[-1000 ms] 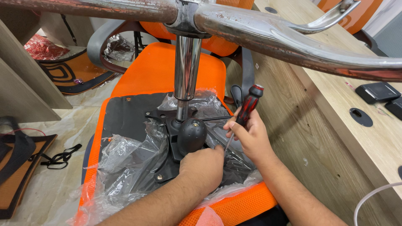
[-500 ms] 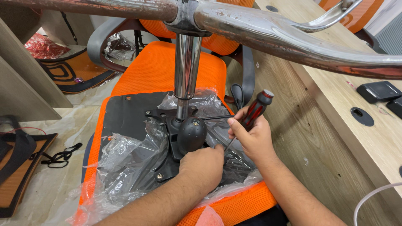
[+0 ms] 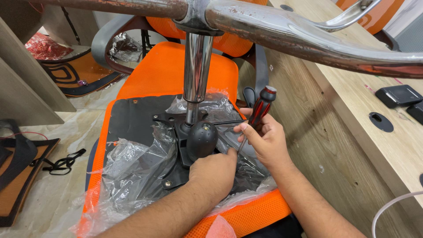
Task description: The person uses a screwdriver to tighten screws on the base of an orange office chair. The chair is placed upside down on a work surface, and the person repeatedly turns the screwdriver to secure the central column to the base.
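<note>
An orange office chair seat (image 3: 167, 70) lies upside down, its black underside (image 3: 132, 119) facing up. A black tilt mechanism (image 3: 200, 141) is fixed on it, with a chrome gas column (image 3: 196, 75) rising to the chrome star base (image 3: 308, 39). Clear plastic wrap (image 3: 132, 172) covers part of the underside. My right hand (image 3: 264, 141) grips a red and black screwdriver (image 3: 257, 112), its shaft angled down towards the mechanism's right side. My left hand (image 3: 216, 172) rests on the mechanism plate right below the screwdriver tip.
A wooden desk (image 3: 352, 132) with round cable holes runs along the right, with black devices (image 3: 398, 94) on top. Another chair part with black mesh (image 3: 17, 167) and black straps (image 3: 61, 162) lie on the floor at left. A grey armrest (image 3: 105, 44) curves behind the seat.
The screwdriver handle in my right hand has tilted further to the right, then shifted slightly lower. My left hand has stayed on the mechanism.
</note>
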